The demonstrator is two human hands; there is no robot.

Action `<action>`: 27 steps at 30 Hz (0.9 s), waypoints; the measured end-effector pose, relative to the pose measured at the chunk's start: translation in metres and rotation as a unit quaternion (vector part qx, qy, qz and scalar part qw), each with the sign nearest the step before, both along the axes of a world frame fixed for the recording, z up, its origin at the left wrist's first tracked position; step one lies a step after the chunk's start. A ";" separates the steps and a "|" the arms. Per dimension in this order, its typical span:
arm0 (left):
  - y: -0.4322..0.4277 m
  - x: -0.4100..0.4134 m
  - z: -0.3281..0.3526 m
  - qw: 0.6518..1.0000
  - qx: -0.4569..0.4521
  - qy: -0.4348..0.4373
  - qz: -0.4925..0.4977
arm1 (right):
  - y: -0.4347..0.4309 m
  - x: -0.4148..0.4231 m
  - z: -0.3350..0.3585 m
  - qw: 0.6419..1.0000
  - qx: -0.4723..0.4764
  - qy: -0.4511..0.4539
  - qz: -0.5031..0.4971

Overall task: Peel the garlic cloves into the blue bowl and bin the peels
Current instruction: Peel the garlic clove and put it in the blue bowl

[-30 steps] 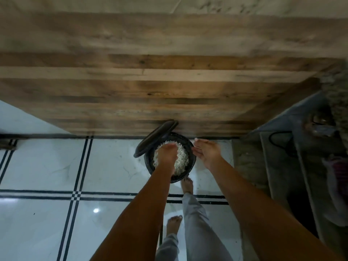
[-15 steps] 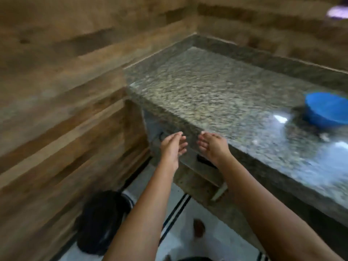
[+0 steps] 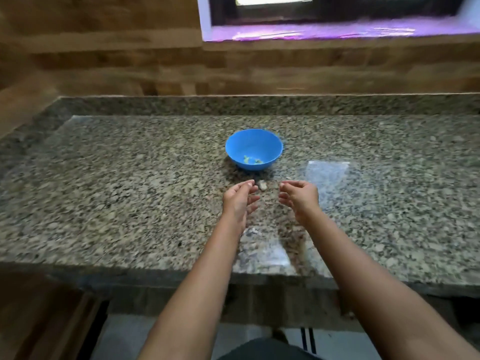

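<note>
Both bare forearms reached over the front edge of the speckled grey granite countertop (image 3: 130,178). The left hand (image 3: 240,201) was held above the stone with its palm turned inward and its fingers loosely curved, grasping nothing. The right hand (image 3: 300,197) was level with it and a little apart, knuckles up, fingers drooping in a relaxed curl, also grasping nothing visible.

A small pale garlic clove (image 3: 262,185) lay on the stone between the two sets of fingertips, just beside the left forefinger. Motion blur prevented telling whether they were in contact. The round blue plastic bowl (image 3: 254,149) stood upright just beyond the clove, near the middle of the countertop. A few small pale greenish pieces (image 3: 250,159) lay at its bottom, too blurred to identify.

A pale glossy rectangular patch (image 3: 327,172) showed on the stone right of the bowl. It could not be told whether this was clear film or glare. A brown wooden plank wall (image 3: 104,68) rose behind the countertop, with a dark-framed window (image 3: 337,11) above a purple-lit sill (image 3: 337,32).
</note>
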State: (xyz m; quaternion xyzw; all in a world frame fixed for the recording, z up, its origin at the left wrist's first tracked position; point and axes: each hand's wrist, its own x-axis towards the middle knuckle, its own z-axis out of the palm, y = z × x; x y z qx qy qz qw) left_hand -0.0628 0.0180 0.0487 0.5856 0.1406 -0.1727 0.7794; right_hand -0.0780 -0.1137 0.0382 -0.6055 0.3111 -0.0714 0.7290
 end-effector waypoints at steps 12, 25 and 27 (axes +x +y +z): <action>-0.028 0.052 -0.025 0.995 0.032 0.063 0.064 | -0.054 0.068 -0.029 0.914 -0.377 0.108 0.107; -0.025 0.080 -0.036 0.998 0.044 0.049 0.018 | -0.026 0.094 0.025 0.918 -0.391 -0.013 0.071; -0.028 0.082 -0.040 0.996 0.086 0.019 -0.022 | -0.019 0.109 0.034 0.922 -0.378 -0.018 0.081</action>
